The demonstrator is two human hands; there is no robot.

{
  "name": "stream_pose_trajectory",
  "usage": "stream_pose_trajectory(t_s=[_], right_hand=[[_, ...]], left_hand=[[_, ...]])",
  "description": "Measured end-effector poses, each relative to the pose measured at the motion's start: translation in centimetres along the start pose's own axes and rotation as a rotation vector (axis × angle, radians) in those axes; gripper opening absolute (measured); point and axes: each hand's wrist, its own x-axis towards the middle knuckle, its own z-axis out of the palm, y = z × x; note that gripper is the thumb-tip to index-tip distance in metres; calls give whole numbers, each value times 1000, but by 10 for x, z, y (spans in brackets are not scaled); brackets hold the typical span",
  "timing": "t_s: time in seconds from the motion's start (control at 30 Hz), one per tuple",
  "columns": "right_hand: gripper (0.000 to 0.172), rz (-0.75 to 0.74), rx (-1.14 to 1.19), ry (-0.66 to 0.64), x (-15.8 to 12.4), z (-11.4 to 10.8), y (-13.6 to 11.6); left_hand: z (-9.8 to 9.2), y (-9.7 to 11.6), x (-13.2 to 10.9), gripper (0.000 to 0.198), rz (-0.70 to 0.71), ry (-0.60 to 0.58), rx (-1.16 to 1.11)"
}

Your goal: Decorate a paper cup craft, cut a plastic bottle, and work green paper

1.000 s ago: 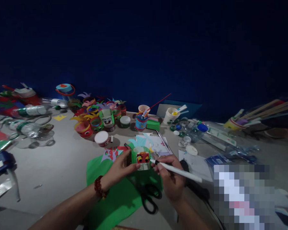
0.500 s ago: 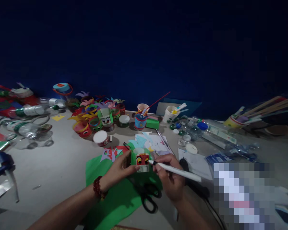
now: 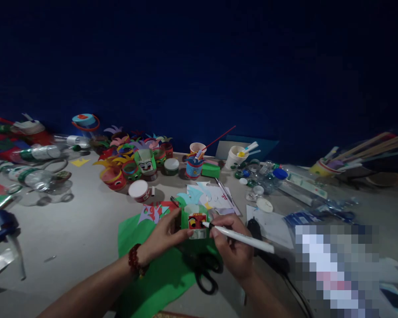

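My left hand (image 3: 164,234) grips a small green paper-wrapped cup (image 3: 194,221) with a red face panel on its front. A red bead bracelet (image 3: 134,261) circles that wrist. My right hand (image 3: 234,249) pinches a white marker (image 3: 240,237), whose tip touches the right edge of the red face. Both hands hover over a green paper sheet (image 3: 155,276) on the grey table (image 3: 82,225). Black scissors (image 3: 205,271) lie on the sheet below the cup.
Several finished decorated cups (image 3: 132,161) cluster at the back left, with a white-lidded jar (image 3: 138,190) near them. Plastic bottles (image 3: 33,176) lie far left. Cups holding brushes (image 3: 235,158), bottle caps and cut paper shapes (image 3: 212,196) fill the middle and right.
The marker tip has moved left, from beside the cup onto the red face panel. My left hand keeps holding the cup in nearly the same place.
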Motion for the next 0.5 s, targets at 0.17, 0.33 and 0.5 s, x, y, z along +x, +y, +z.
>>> stream_pose_trajectory(t_s=[0.17, 0.33, 0.5], right_hand=[[5, 13, 3, -7, -2, 0, 3], [5, 16, -9, -9, 0, 1, 0], [5, 12, -27, -18, 0, 0, 0]], left_hand=[[0, -1, 0, 58, -2, -17, -97], [0, 2, 1, 54, 2, -34, -113], [1, -1, 2, 58, -1, -18, -116]])
